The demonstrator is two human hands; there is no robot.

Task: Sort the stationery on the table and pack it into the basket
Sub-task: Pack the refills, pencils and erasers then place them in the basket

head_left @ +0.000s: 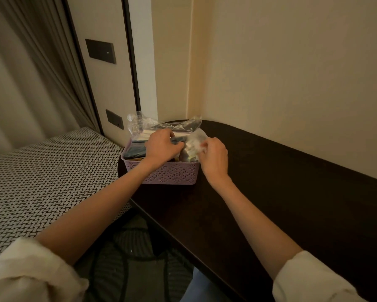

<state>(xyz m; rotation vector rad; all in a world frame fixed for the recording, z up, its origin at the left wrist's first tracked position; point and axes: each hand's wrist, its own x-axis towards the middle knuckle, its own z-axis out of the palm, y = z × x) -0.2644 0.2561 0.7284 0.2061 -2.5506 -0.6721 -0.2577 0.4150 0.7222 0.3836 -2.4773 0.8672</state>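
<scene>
No legible text, label, brand, number or sign found. Clear plastic bags just beyond fingers: no readable print. Packets in basket under fingers: markings too dim to read. Dark wall panels: faint mark, unreadable.

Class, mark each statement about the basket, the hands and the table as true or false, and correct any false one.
1. The basket stands on the dark table. True.
2. Both hands are inside or at the basket. True.
3. The basket is empty. False: it holds dark and pale items and clear plastic bags.
4. The right hand rests flat on the table. False: its fingers pinch a clear bag at the basket's right end.
5. The left hand reaches into the basket with curled fingers. True.
6. The basket is bright green. False: it is pale purple with cut-out flowers.
</scene>
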